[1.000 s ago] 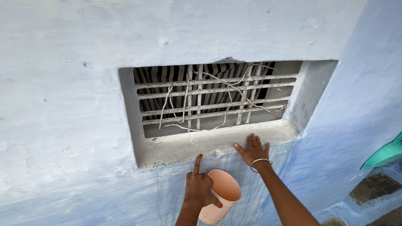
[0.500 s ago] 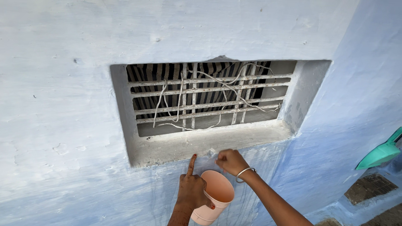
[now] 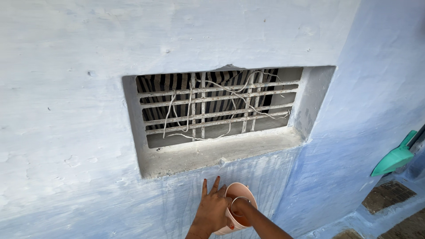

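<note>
My left hand (image 3: 211, 209) holds a pink plastic cup (image 3: 244, 189) against the pale blue wall, below a recessed window, with two fingers stretched up flat on the wall. My right hand (image 3: 240, 210), a thin bangle on its wrist, reaches down into the cup. Its fingers are hidden inside the cup. Above both hands runs the rough concrete sill (image 3: 212, 154) of the window.
The window (image 3: 217, 106) has a grille of white bars with loose white wires tangled through it and striped cloth behind. A blue wall corner juts out at the right. A green plastic dustpan (image 3: 395, 158) hangs there above a brick-patterned floor (image 3: 387, 194).
My right hand left the window sill, closed, and came down into the cup. My left hand stayed on the cup. The view has shifted so the window sits further right.
</note>
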